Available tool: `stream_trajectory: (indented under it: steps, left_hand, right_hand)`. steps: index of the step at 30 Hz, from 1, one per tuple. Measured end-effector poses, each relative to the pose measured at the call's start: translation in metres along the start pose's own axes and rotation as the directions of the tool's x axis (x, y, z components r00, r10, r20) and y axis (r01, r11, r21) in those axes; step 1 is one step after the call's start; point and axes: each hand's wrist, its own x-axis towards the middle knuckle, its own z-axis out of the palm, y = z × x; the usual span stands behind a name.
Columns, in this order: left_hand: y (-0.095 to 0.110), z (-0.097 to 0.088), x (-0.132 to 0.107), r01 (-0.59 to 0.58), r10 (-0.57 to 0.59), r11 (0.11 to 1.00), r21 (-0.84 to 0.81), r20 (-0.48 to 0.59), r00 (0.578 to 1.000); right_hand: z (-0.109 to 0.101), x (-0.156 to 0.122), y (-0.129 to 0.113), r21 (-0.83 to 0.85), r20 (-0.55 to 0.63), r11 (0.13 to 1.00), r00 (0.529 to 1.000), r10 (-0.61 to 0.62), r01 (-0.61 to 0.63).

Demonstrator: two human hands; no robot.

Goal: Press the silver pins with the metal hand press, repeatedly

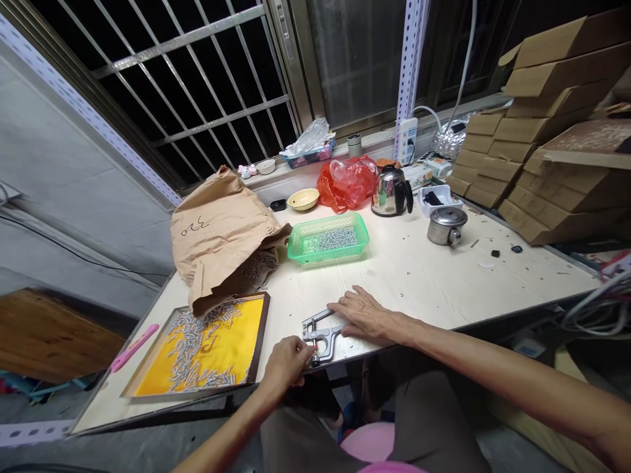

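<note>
Grey snap-fastener pliers (pixel 325 334) lie near the front edge of the table, with the jaw end toward my left hand. My right hand (pixel 367 315) is on their handles, thumb below and fingers over the upper one. At the jaw end, my left hand (pixel 287 360) has thumb and forefinger pinched together close to the black tip. Whatever is between those fingers is too small or hidden to name. To the left, a shallow tray (pixel 241 348) with a yellow bottom holds many small metal pins. Beyond the pliers, a green plastic basket (pixel 325 257) holds more such small metal pieces.
A brown paper bag (pixel 221 226) leans over the tray's back edge, its mouth spilling pins. A pink-handled tool (pixel 134 348) lies at left. Behind are a red plastic bag (pixel 345 184), kettle (pixel 388 194) and lidded metal cup (pixel 446 226). Cardboard boxes (pixel 552 131) stack at right.
</note>
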Motion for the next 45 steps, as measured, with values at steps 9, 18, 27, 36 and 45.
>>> stream_trajectory:
  steps: [9,18,27,36,45]
  left_hand:
    - [0.021,0.024,0.023,-0.584,0.723,0.560,0.589,-0.002,0.691]
    - [0.050,0.017,0.034,-0.570,0.676,0.501,0.651,0.116,0.727]
    - [0.057,0.012,0.056,-0.650,0.709,0.509,0.564,0.154,0.689]
    - [0.055,0.022,0.059,-0.625,0.751,0.502,0.598,0.056,0.658]
    - [0.050,0.024,0.053,-0.603,0.738,0.543,0.584,0.010,0.675]
  right_hand:
    - [0.001,-0.005,-0.003,0.011,0.035,0.996,0.995,0.093,-0.093]
    - [-0.019,-0.007,-0.007,-0.150,0.104,0.972,0.975,0.198,-0.182]
    - [-0.015,-0.001,-0.007,-0.098,0.080,0.974,0.974,0.212,-0.204]
    - [-0.004,0.009,0.007,-0.128,0.145,0.983,0.978,0.147,-0.129]
    - [-0.015,0.004,0.005,-0.122,0.108,0.977,0.976,0.190,-0.177]
